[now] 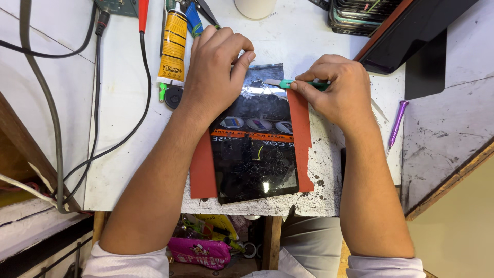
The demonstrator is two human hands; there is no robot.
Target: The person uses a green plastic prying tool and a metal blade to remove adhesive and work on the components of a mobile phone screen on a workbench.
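Left hand: I see my left hand (216,72) pressed palm-down on the upper left corner of the black glossy cracked glass panel (254,149), fingers curled over its top edge, thumb lying on the glass; it pins the panel rather than closing round it.
Right hand: my right hand (337,90) is closed in a pinch on the thin green-handled blade tool (288,83), whose pale metal tip lies on the panel's upper right corner.
Panel: it lies flat on the red rectangular rubber mat (203,177), at the near middle of the bench, its lower half a web of cracks with a bright glint at the bottom edge.
Mat: red strips show on both sides of the panel; the right strip runs under my right fingers.
Bench: the white scuffed worktop (123,154) carries it all, speckled with black grit to the right of the mat.
Left of my hand: a yellow squeeze tube of glue (173,46) lies just beside my left wrist, with black cables (144,98) looping past it.
Right side: a purple slim screwdriver (397,123) lies well apart from my right hand.
Far edge: a white round cup (256,7) sits beyond the panel.
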